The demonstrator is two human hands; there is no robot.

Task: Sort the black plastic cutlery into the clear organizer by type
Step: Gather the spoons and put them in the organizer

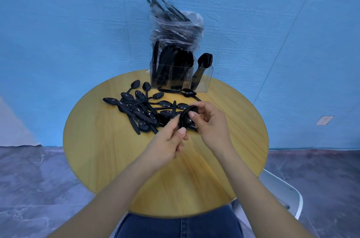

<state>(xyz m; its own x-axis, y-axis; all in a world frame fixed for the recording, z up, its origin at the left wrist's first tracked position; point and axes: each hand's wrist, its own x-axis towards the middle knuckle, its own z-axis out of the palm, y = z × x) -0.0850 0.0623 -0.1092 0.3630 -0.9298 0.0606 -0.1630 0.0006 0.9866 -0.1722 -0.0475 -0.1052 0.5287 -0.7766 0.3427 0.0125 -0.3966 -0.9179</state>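
The handles of the stacked spoons [188, 119] disappear behind the left hand [167, 145] and right hand [211, 127], so how many are in the stack cannot be counted. In the loose spoon pile [140, 109], overlapping pieces hide one another. Inside the clear organizer [181, 76], the left and middle compartments merge into one dark mass, and their cutlery types are hard to tell apart. The crumpled plastic bag [175, 25] blurs its contents. The worktop [101, 152] has its near edge covered by the forearms, and the chair [282, 193] shows only partly.
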